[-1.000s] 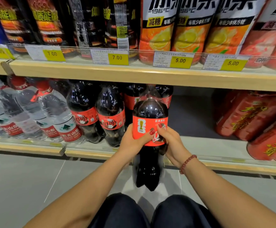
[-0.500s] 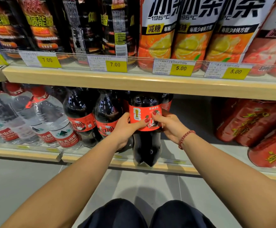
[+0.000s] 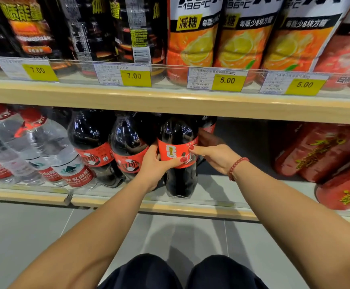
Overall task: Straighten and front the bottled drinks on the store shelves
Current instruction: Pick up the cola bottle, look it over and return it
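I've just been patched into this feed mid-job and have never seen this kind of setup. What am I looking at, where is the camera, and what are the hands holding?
There is no machine here. A person works with two bare hands, and the one picture comes from a wide-angle camera worn on the head, looking forward and down, so the arms reach in from the bottom edge and the wearer's dark-clothed knees show below.

The left hand and the right hand, with a red bead bracelet on its wrist, both clasp the red label of a large cola bottle. It stands upright near the front edge of the lower shelf.

To its left stand two more cola bottles, then water bottles. Red packages lie to the right. The upper shelf carries dark bottles, orange-labelled tea bottles and yellow price tags reading 7.00 and 5.00.
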### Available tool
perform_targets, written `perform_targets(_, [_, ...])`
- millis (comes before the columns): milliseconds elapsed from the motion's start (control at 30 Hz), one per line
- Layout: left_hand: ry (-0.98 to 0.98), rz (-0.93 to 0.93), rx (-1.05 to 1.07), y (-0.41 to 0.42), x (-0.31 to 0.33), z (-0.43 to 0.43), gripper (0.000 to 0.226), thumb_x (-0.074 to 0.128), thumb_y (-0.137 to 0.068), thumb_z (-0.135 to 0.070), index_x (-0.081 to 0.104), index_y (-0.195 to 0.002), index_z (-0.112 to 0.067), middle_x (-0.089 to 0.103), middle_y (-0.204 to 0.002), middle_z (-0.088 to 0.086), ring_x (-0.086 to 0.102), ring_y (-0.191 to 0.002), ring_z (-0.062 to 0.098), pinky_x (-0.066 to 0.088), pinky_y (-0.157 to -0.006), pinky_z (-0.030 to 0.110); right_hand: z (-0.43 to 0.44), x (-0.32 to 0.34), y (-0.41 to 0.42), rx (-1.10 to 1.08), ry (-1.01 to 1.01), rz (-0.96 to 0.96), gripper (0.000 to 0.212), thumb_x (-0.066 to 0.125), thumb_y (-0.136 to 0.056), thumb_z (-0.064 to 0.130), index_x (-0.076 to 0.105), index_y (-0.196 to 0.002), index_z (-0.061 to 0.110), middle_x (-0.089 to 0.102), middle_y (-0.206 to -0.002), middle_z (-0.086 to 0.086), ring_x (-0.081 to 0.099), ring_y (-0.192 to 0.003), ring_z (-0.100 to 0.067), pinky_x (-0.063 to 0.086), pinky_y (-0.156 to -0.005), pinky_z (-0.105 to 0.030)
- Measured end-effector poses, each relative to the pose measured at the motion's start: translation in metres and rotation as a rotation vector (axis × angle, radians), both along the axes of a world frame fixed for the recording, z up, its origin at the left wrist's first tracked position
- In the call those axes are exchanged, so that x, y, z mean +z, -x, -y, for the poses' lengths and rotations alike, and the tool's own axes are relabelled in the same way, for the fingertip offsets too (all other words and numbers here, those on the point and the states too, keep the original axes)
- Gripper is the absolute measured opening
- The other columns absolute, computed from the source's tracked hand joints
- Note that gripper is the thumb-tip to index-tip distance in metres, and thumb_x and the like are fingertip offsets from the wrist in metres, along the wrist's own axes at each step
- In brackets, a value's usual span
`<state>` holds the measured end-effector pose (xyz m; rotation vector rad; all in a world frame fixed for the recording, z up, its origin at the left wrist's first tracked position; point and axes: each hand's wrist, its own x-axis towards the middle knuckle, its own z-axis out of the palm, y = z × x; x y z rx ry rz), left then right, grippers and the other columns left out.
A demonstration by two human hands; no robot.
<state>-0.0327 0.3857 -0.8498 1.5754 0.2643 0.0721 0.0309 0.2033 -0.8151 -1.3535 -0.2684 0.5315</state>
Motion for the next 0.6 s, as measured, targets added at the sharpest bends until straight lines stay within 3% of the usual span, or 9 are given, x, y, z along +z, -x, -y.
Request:
perform_targets(100, [-0.08, -0.002, 0.003, 0.004, -0.011, 0.003, 0.052, 0.09, -0.061, -0.016, 0.055, -0.099, -0.019, 0.07, -0.101, 0.001, 0.07, -0.09, 0.007, 0.057, -0.074, 0.021, 0.005, -0.008, 0.0, -0.001, 0.125, 0.009, 0.057, 0.075, -0.076, -0.004, 0.06, -0.129, 0.013, 0.069, -0.12, -0.006, 0.066, -0.11, -0.017, 0.052, -0.096, -0.031])
perform_targets(167, [-0.139, -0.007, -0.009, 0.005, -0.016, 0.003, 0.049, 0.091, -0.061, -0.016, 0.052, -0.091, -0.015, 0.067, -0.091, 0.0, 0.066, -0.076, -0.002, 0.053, -0.066, 0.016, 0.009, -0.014, -0.001, -0.008, 0.235, 0.015, 0.043, 0.079, -0.076, 0.004, 0.067, -0.115, 0.016, 0.073, -0.111, -0.002, 0.068, -0.106, -0.013, 0.048, -0.103, -0.036])
perform_targets(233, [-0.164, -0.001, -0.015, 0.005, -0.021, 0.001, 0.051, 0.091, -0.061, -0.016, 0.052, -0.093, -0.007, 0.066, -0.088, 0.001, 0.064, -0.07, -0.005, 0.051, -0.063, 0.012, 0.011, -0.021, -0.001, -0.002, 0.238, 0.039, 0.04, 0.079, -0.076, 0.007, 0.067, -0.111, 0.022, 0.074, -0.108, 0.004, 0.068, -0.105, -0.01, 0.051, -0.1, -0.033])
perform_targets(367, [-0.138, 0.024, -0.036, 0.009, -0.024, 0.0, 0.062, 0.091, -0.062, -0.017, 0.052, -0.108, -0.003, 0.068, -0.103, 0.005, 0.066, -0.082, -0.005, 0.051, -0.07, 0.011, 0.01, -0.025, 0.003, 0.005, 0.16, 0.1, 0.052, 0.08, -0.073, 0.011, 0.061, -0.118, 0.029, 0.068, -0.12, 0.008, 0.064, -0.113, -0.008, 0.052, -0.092, -0.023])
perform_targets(533, [-0.109, 0.061, -0.063, 0.014, -0.027, 0.005, 0.068, 0.089, -0.057, -0.035, 0.053, -0.113, -0.02, 0.068, -0.108, -0.004, 0.067, -0.097, 0.003, 0.056, -0.082, 0.021, 0.01, -0.025, 0.012, -0.007, 0.217, 0.211, 0.052, 0.079, -0.076, 0.005, 0.059, -0.121, 0.023, 0.068, -0.116, 0.01, 0.064, -0.11, -0.004, 0.052, -0.094, -0.021])
perform_targets(600, [-0.151, 0.075, -0.02, 0.018, -0.034, 0.008, 0.071, 0.088, -0.059, -0.037, 0.051, -0.119, -0.024, 0.067, -0.112, -0.006, 0.065, -0.101, 0.002, 0.054, -0.088, 0.022, 0.006, -0.017, 0.015, -0.034, 0.256, 0.274, 0.062, 0.081, -0.074, 0.009, 0.053, -0.127, 0.023, 0.066, -0.117, 0.01, 0.064, -0.107, 0.001, 0.052, -0.088, -0.016])
